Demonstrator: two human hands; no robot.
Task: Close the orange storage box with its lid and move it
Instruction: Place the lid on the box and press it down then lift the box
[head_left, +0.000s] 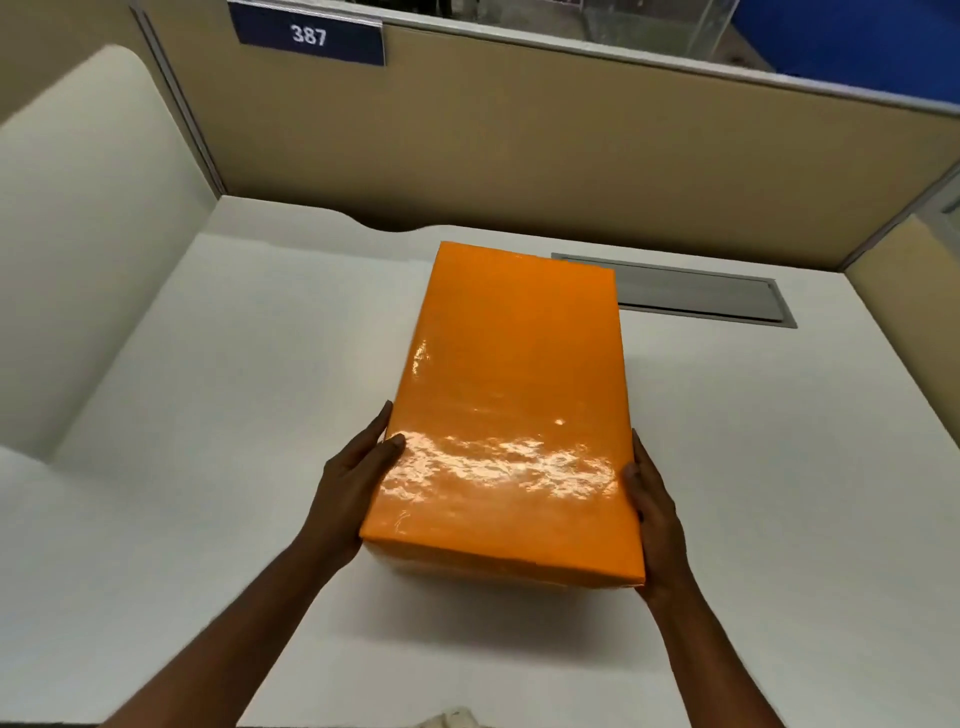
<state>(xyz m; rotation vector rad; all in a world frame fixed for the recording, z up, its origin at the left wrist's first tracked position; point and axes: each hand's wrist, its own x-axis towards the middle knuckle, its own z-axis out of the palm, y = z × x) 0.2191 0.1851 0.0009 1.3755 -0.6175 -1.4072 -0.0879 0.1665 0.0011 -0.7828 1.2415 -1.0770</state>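
Observation:
The orange storage box (511, 405) is in the middle of the white desk, long side running away from me, with its glossy orange lid on top and covering it. My left hand (350, 483) presses flat against the box's near left side, thumb on the lid's edge. My right hand (654, 512) grips the near right side, thumb on the lid's rim. Whether the box rests on the desk or is held just above it, I cannot tell.
The white desk (208, 415) is walled by tan cubicle partitions (519, 156) at the back and both sides. A grey cable hatch (691, 293) lies in the desk just right of the box's far end. A blue plate marked 387 (309, 35) hangs on the back partition.

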